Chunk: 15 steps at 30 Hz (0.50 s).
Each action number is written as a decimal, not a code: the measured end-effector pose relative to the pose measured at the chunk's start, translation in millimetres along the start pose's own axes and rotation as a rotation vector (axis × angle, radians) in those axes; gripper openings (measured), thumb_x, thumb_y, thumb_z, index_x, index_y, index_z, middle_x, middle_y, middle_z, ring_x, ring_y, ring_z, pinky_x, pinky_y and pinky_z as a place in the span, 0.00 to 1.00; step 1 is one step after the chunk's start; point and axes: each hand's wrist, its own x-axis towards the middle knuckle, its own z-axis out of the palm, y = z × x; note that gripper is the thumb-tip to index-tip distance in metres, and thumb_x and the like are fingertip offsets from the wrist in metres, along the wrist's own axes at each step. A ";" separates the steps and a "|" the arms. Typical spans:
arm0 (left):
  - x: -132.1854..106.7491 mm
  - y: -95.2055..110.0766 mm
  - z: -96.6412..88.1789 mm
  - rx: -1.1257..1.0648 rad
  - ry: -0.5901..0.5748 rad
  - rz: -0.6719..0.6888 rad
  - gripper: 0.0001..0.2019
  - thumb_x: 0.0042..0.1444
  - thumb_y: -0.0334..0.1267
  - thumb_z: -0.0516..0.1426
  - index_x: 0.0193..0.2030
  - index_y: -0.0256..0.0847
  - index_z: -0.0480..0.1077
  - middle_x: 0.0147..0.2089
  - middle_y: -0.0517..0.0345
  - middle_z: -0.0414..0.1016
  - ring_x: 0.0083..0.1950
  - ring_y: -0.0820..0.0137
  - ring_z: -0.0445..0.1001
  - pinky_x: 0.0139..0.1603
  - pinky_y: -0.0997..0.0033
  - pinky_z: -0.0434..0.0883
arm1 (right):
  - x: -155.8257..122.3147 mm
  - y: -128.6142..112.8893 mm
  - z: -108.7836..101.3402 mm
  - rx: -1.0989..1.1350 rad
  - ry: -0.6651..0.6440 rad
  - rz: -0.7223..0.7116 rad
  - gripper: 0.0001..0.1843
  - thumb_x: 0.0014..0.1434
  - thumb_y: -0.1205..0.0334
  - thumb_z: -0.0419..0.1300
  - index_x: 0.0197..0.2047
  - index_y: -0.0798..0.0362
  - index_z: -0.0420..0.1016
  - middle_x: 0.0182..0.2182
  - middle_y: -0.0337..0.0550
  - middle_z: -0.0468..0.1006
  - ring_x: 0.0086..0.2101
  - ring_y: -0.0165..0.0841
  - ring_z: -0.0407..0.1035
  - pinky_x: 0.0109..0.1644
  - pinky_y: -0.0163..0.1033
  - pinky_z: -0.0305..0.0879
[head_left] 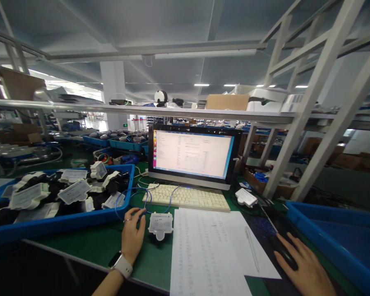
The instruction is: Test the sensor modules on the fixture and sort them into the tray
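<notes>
My left hand (133,231), with a ring and a watch, has its fingers closed at the thin blue cable (146,196); the exact grip is partly hidden. Just right of it, a white-topped device (160,225) with a printed face lies on the green tabletop (151,267). The blue cable loops from my fingers past the keyboard (188,197). Over at the right, my right hand (305,263) rests curved around a black computer mouse (284,251) on a dark mat. A lit monitor (193,154) stands behind the keyboard.
A blue bin (80,220) full of similar devices stands on the left. Printed sheets (203,255) and a pen (252,248) lie between my hands. Another white device (246,197) lies beside the monitor. A second blue bin (336,230) is at the right, below a metal frame (311,90).
</notes>
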 end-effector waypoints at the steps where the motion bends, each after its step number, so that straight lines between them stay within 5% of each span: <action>1: 0.1 0.1 -0.1 -0.010 -0.002 -0.003 0.16 0.58 0.45 0.48 0.43 0.39 0.72 0.46 0.46 0.65 0.44 0.61 0.70 0.36 0.61 0.73 | 0.0 -0.3 -0.5 -0.002 -0.002 -0.001 0.30 0.56 0.46 0.45 0.52 0.55 0.70 0.53 0.55 0.66 0.54 0.50 0.59 0.55 0.56 0.60; 15: 1.1 0.0 -1.0 -0.060 -0.015 -0.005 0.18 0.59 0.47 0.48 0.44 0.38 0.72 0.45 0.46 0.65 0.46 0.59 0.69 0.42 0.58 0.72 | -3.4 3.6 1.8 0.003 -0.030 -0.010 0.30 0.57 0.45 0.45 0.53 0.55 0.69 0.54 0.53 0.65 0.54 0.49 0.59 0.56 0.54 0.59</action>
